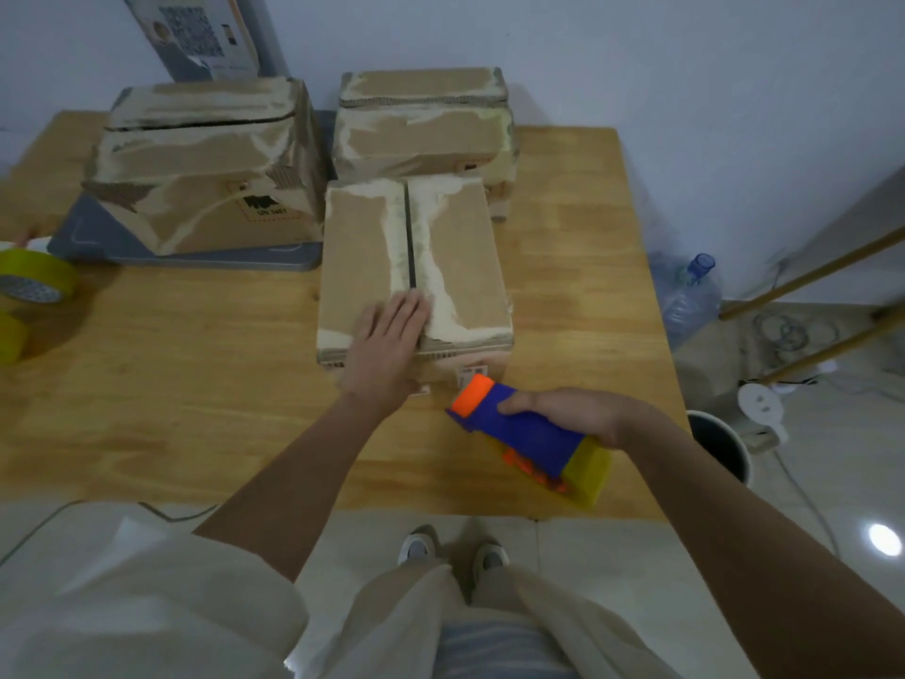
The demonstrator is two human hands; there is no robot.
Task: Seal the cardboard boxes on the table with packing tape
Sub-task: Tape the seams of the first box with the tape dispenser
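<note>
A: Starting at the left, what is there?

B: A yellow-green roll of packing tape (30,279) lies at the left edge of the pale wooden table (196,384). Next stands a large, worn brown cardboard box (205,164) on a grey tray (196,259), its top flaps not fully closed.

A: And the box being worked on?

B: The smaller brown cardboard box (416,267) sits mid-table, just in front of a third scuffed cardboard box (426,125). Its long axis runs away from the person, and the centre seam runs the same way, still untaped.

A: The hands?

B: The left hand (387,345) lies flat, fingers straight, pressing the near end of the left flap beside the seam. The right hand (563,414) is wrapped round the blue and orange tape dispenser (524,433), orange roller aimed at the box's near face.

A: How will it handle?

B: Probably light, with stiff walls but springy flaps; hold them down beside the seam, clear of the tape's path.
</note>
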